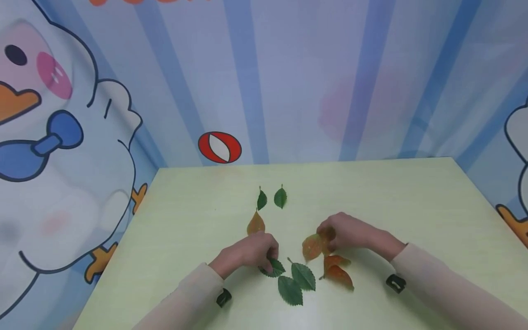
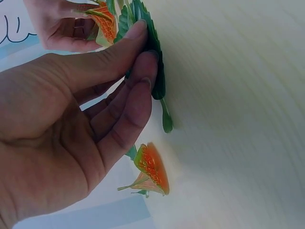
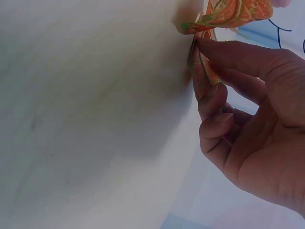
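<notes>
Two pinching hands, each on a leaf, at a pale counter (image 1: pixel 433 206).
The left grip (image 1: pixel 254 251) pinches a dark green leaf (image 1: pixel 277 269) between thumb and fingertips, low over the counter; its edge is finely toothed, its blade deep and even in colour, with a thin stem. Just beside it lie two broad green leaves (image 1: pixel 303 276), also saw-edged. The right grip (image 1: pixel 349 230) pinches a mottled orange leaf (image 1: pixel 327 246), partly hidden by the fingers, next to a rounded, speckled amber leaf (image 1: pixel 312 247). Nearer the person, a red-orange pair (image 1: pixel 340 277) curls up from the counter.
</notes>
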### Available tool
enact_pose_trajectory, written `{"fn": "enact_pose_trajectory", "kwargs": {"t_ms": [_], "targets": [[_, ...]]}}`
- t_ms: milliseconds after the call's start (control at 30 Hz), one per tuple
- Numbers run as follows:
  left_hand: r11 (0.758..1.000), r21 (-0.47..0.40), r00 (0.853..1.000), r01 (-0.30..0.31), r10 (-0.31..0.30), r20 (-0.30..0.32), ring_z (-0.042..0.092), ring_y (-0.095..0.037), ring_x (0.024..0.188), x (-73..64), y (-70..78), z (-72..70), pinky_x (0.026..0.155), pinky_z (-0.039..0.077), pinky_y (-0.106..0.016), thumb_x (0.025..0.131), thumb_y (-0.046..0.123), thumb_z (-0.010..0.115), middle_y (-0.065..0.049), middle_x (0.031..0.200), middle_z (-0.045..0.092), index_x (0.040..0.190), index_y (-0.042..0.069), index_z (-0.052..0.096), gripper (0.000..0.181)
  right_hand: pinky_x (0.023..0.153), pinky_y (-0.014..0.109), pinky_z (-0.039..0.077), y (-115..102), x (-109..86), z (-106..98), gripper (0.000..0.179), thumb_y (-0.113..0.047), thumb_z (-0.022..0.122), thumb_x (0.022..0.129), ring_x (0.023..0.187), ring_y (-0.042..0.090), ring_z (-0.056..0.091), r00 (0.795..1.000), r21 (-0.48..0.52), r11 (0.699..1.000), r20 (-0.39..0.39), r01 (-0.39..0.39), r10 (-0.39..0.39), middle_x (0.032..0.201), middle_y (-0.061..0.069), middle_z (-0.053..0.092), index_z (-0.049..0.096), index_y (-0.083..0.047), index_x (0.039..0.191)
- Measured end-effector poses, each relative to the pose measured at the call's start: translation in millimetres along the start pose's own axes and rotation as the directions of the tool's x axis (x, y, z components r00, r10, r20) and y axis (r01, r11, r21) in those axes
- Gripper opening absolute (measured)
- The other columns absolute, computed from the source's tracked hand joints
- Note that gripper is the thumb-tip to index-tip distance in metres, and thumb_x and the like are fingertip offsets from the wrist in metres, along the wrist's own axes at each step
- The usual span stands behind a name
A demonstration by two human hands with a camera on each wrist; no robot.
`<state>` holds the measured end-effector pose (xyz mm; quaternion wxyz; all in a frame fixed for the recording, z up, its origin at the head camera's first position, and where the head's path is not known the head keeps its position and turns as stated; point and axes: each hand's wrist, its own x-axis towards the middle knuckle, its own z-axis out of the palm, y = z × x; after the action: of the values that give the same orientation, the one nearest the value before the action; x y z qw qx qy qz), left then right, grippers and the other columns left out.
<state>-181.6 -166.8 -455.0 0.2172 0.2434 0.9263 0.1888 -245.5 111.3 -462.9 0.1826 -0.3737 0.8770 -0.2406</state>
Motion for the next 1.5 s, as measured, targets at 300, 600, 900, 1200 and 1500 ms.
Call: {"fn": "enact_pose_trajectory", "kwargs": {"t_ms": [300,600,900,1200,1500], "targets": [[1.0,-0.019,1.0,-0.019,0.019,-0.003,0.047,-0.005,0.064,0.0,0.5,0.7,0.058,0.042,-0.022,0.073,0.004,0.089,0.008,0.07,0.055,0.074,0.013,0.064,0.026,0.07,0.029,0.049,-5.4,-8.8,8.7,0.032,0.0,0.08,0.076,0.079,0.009,0.057,1.0,0.012,1.0,-0.006,0.02,-0.019,0.094,-0.002,0.068,0.072,0.0,0.107],[1.0,-0.017,1.0,-0.019,0.019,0.0,0.047,-0.006,0.065,-0.9,-0.1,1.5,0.059,0.041,-0.023,0.073,0.005,0.089,0.009,0.07,0.055,0.074,0.013,0.064,0.026,0.068,0.029,0.049,-12.2,-13.9,15.1,0.026,-0.005,0.083,0.076,0.075,0.009,0.055,1.0,0.009,1.0,0.009,0.011,-0.011,0.087,-0.004,0.065,0.072,-0.003,0.099],[0.999,-0.023,1.0,-0.028,0.027,-0.007,0.047,-0.006,0.065,-0.8,-0.3,1.3,0.059,0.042,-0.023,0.073,0.005,0.088,0.008,0.07,0.055,0.074,0.013,0.064,0.026,0.065,0.03,0.047,-18.5,-18.1,14.2,0.017,-0.012,0.084,0.076,0.071,0.008,0.053,1.0,-0.044,0.999,-0.006,0.003,-0.003,0.077,-0.01,0.059,0.069,-0.013,0.085],[1.0,-0.022,1.0,-0.009,0.009,0.001,0.047,-0.007,0.066,-1.6,2.3,-0.3,0.059,0.042,-0.023,0.074,0.004,0.088,0.007,0.072,0.056,0.075,0.013,0.065,0.025,0.067,0.03,0.05,-19.0,-20.5,8.2,0.023,-0.003,0.081,0.077,0.073,0.007,0.059,1.0,-0.022,1.0,0.021,0.013,-0.012,0.083,-0.006,0.067,0.073,-0.005,0.099],[1.0,-0.012,1.0,-0.019,0.019,0.005,0.048,-0.007,0.066,-0.9,2.9,-1.7,0.059,0.042,-0.023,0.073,0.004,0.089,0.007,0.071,0.055,0.075,0.012,0.065,0.025,0.062,0.027,0.049,-17.3,-24.0,2.4,0.012,0.0,0.076,0.08,0.067,0.004,0.056,0.998,-0.103,0.992,-0.003,0.068,-0.069,0.077,-0.009,0.067,0.075,-0.011,0.086]]}}
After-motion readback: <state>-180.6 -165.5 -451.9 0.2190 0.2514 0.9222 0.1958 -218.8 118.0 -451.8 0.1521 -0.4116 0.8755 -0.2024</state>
